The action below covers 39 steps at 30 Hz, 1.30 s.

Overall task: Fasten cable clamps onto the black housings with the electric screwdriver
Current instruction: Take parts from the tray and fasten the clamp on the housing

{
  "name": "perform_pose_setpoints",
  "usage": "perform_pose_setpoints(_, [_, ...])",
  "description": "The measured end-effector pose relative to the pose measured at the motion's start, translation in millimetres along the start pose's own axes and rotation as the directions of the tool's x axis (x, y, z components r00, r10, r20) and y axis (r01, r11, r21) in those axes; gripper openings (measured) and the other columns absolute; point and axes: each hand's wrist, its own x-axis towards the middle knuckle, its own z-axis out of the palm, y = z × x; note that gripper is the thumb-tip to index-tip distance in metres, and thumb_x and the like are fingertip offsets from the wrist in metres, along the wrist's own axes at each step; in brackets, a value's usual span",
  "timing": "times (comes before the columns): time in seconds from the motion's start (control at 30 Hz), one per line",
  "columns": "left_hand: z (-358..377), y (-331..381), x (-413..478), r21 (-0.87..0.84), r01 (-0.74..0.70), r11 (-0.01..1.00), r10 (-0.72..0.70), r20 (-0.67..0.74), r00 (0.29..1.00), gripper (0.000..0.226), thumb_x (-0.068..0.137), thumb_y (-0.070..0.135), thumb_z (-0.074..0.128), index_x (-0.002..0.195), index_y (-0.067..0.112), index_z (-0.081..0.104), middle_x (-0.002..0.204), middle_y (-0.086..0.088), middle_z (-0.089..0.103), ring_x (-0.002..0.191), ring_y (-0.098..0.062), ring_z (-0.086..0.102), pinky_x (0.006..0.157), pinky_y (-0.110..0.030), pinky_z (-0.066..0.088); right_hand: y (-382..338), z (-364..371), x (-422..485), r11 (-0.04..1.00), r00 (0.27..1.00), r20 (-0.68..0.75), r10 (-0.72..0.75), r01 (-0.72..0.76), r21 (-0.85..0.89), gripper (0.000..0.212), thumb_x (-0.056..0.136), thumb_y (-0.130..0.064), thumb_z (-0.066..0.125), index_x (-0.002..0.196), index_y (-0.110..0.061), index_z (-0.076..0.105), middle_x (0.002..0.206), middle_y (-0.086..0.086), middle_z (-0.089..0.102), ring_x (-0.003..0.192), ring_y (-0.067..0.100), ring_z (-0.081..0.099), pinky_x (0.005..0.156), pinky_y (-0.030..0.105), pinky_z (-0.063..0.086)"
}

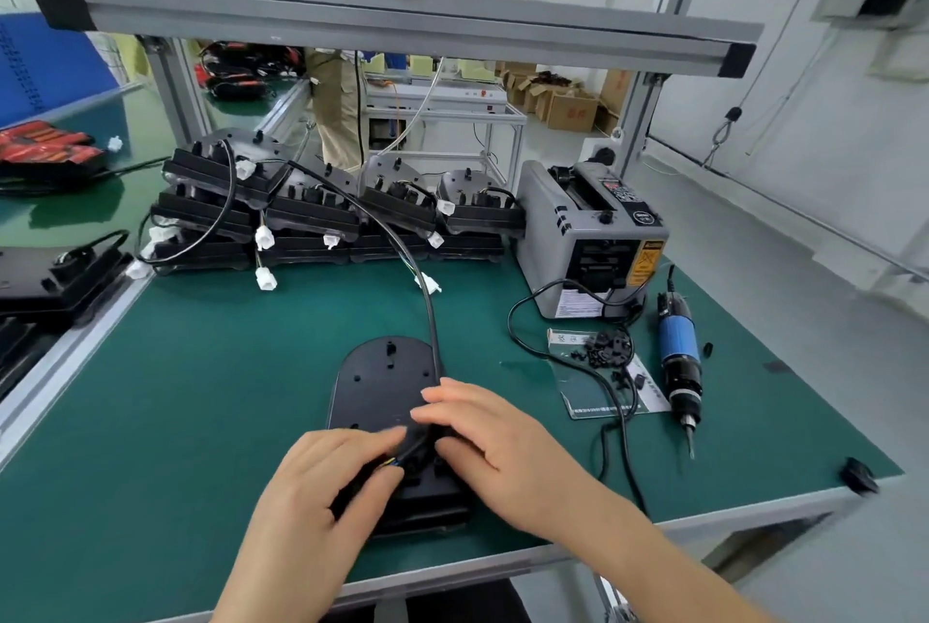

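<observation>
A black housing [382, 383] lies flat on the green mat near the table's front edge. Its black cable [430, 305] runs up from the housing to a white connector [428, 281]. My left hand [321, 496] pinches the cable end with its coloured wires over the housing's near part. My right hand [482, 436] rests on the same spot, fingers curled over the cable; what lies under them is hidden. The blue and black electric screwdriver [678, 361] lies on the mat to the right, untouched. A pile of small black clamps [606, 348] sits on a plastic bag beside it.
Stacked black housings with white connectors [311, 215] line the back of the table. A grey tape dispenser [590, 235] stands at the back right, its power cord [618, 421] looping forward. More housings [55, 280] lie on the left bench. A shelf rail [392, 19] hangs overhead.
</observation>
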Motion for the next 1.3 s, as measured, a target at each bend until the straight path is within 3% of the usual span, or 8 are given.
perform_pose_setpoints(0.13, [0.3, 2.8, 0.9, 0.005, 0.019, 1.000, -0.019, -0.003, 1.000, 0.014, 0.078, 0.030, 0.066, 0.087, 0.037, 0.074, 0.094, 0.025, 0.062, 0.096, 0.003, 0.053, 0.080, -0.001, 0.033, 5.2, -6.3, -3.1, 0.988, 0.995, 0.062, 0.073, -0.081, 0.135, 0.037, 0.099, -0.023, 0.048, 0.134, -0.033, 0.050, 0.146, -0.022, 0.039, 0.136, -0.016, 0.018, 0.111, 0.009, 0.014])
perform_pose_setpoints(0.33, [0.0, 9.4, 4.1, 0.044, 0.053, 0.998, -0.053, 0.000, 0.999, 0.009, 0.074, 0.029, 0.068, 0.079, 0.033, 0.074, 0.093, 0.024, 0.062, 0.091, 0.006, 0.051, 0.077, -0.001, 0.034, 6.3, -6.3, -4.4, 0.988, 0.995, 0.085, 0.061, -0.072, 0.136, 0.035, 0.100, -0.025, 0.047, 0.133, -0.031, 0.052, 0.146, -0.024, 0.037, 0.135, -0.018, 0.016, 0.111, 0.010, 0.014])
perform_pose_setpoints(0.47, [-0.6, 12.0, 5.5, 0.064, 0.069, 0.996, -0.069, 0.004, 0.998, 0.012, 0.076, 0.026, 0.078, 0.076, 0.037, 0.073, 0.091, 0.025, 0.062, 0.091, 0.006, 0.051, 0.076, 0.000, 0.034, 5.2, -14.2, -3.3, 0.986, 0.998, 0.020, 0.062, -0.064, 0.154, 0.032, 0.096, -0.024, 0.051, 0.126, -0.031, 0.059, 0.137, -0.022, 0.048, 0.128, -0.015, 0.034, 0.107, 0.008, 0.024])
perform_pose_setpoints(0.57, [-0.2, 15.5, 5.4, 0.078, 0.101, 0.992, -0.101, -0.001, 0.995, 0.025, 0.069, 0.013, 0.084, 0.072, 0.035, 0.072, 0.088, 0.026, 0.063, 0.090, 0.004, 0.052, 0.075, -0.002, 0.036, 23.8, -37.5, -0.4, 0.985, 0.958, -0.232, 0.171, -0.166, 0.042, 0.021, 0.090, -0.021, 0.058, 0.109, -0.024, 0.069, 0.105, -0.018, 0.060, 0.101, -0.004, 0.053, 0.097, 0.022, 0.041])
perform_pose_setpoints(0.67, [-1.6, 15.1, 4.6, 0.071, 0.115, 0.991, -0.117, 0.016, 0.993, 0.029, 0.067, 0.009, 0.083, 0.072, 0.035, 0.072, 0.089, 0.027, 0.063, 0.091, 0.004, 0.053, 0.076, -0.002, 0.036, 57.1, -72.7, 3.6, 0.898, 0.851, -0.392, 0.348, -0.423, -0.120, 0.019, 0.091, -0.021, 0.056, 0.104, -0.027, 0.068, 0.097, -0.018, 0.057, 0.092, 0.002, 0.054, 0.087, 0.027, 0.046])
perform_pose_setpoints(0.9, [-6.8, 14.6, 4.1, 0.010, 0.162, 0.987, -0.163, 0.045, 0.986, 0.037, 0.072, 0.015, 0.079, 0.075, 0.050, 0.065, 0.095, 0.042, 0.058, 0.100, 0.020, 0.046, 0.080, 0.004, 0.031, 121.1, -105.7, 5.9, 0.643, 0.770, -0.311, 0.558, -0.638, -0.424, 0.025, 0.092, -0.019, 0.051, 0.110, -0.025, 0.068, 0.113, -0.002, 0.063, 0.108, 0.021, 0.053, 0.089, 0.037, 0.047])
perform_pose_setpoints(1.0, [-9.8, 14.8, 3.7, 0.002, 0.175, 0.985, -0.175, 0.083, 0.981, 0.036, 0.075, 0.024, 0.077, 0.077, 0.056, 0.062, 0.098, 0.048, 0.053, 0.106, 0.027, 0.040, 0.083, 0.003, 0.031, 132.6, -108.4, 4.8, 0.618, 0.762, -0.296, 0.576, -0.642, -0.454, 0.024, 0.094, -0.022, 0.053, 0.112, -0.026, 0.067, 0.116, -0.001, 0.062, 0.111, 0.022, 0.053, 0.091, 0.038, 0.048])
perform_pose_setpoints(1.3, [-11.8, 13.3, 4.2, 0.011, 0.112, 0.994, -0.113, 0.104, 0.988, 0.026, 0.074, 0.014, 0.079, 0.080, 0.039, 0.073, 0.089, 0.034, 0.064, 0.100, 0.013, 0.051, 0.087, 0.002, 0.031, 148.8, -105.2, 12.8, 0.625, 0.800, -0.278, 0.531, -0.592, -0.510, 0.019, 0.094, -0.028, 0.054, 0.108, -0.029, 0.067, 0.108, -0.004, 0.061, 0.107, 0.019, 0.054, 0.088, 0.030, 0.044])
